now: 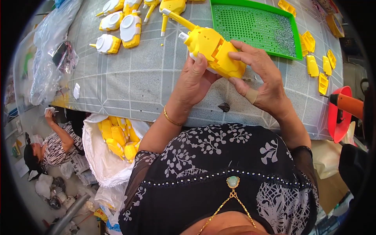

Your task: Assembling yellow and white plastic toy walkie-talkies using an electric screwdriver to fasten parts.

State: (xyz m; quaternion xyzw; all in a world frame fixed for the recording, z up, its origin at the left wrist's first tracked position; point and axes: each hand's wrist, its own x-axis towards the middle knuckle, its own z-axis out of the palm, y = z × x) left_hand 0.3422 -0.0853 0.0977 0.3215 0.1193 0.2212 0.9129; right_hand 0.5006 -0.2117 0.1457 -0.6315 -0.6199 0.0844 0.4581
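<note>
the grey tabletop (pixel 137 74) is brightly and evenly lit, with only soft shadows cast. the yellow housing (pixel 209 42) is rendered sharply. pale glare is caught on the plastic sheet (pixel 47 58). straight edges are bent toward the rim, which is ringed by black.

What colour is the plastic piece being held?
The plastic piece is yellow with white parts; the head view shows it best.

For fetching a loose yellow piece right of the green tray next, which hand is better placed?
Probably the right hand: it is nearer the loose yellow pieces, while the left hand has its own hold on the yellow plastic body.
</note>
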